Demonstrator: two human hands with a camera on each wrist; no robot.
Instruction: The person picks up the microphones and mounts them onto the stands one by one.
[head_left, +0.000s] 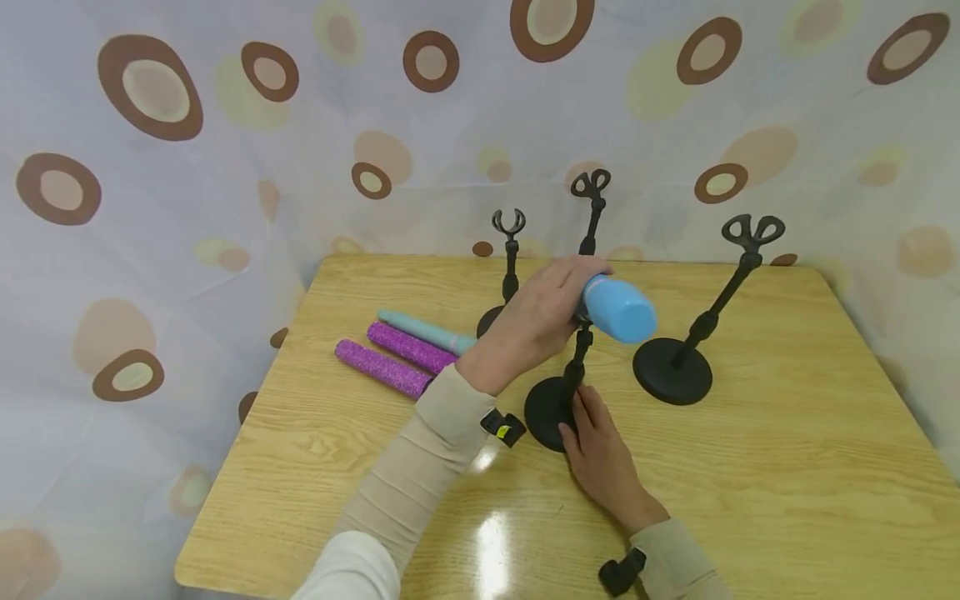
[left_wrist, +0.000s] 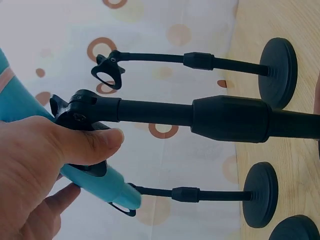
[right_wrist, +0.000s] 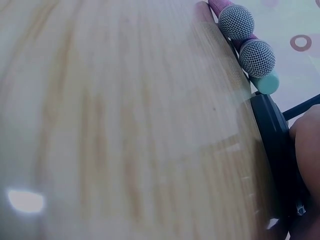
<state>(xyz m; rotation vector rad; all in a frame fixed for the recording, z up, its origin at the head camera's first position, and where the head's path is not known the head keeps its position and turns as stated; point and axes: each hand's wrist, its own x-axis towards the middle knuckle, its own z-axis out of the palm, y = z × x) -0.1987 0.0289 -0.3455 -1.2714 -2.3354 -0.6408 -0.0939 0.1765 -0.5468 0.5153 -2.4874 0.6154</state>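
Note:
My left hand grips a light blue tube with a pink band and a wider, flat end. The tube lies tilted in the clip at the top of the nearest black microphone stand. In the left wrist view my thumb presses on the clip, and the tube's narrower end sticks out below it. Low down, my right hand holds the edge of that stand's round base, which sits on the table. Palm and fingertips are partly hidden.
More black stands with bare clips stand behind and to the right, one at the right. Two glittery purple microphones with mesh heads and a teal tube lie left on the wooden table. A patterned curtain hangs behind.

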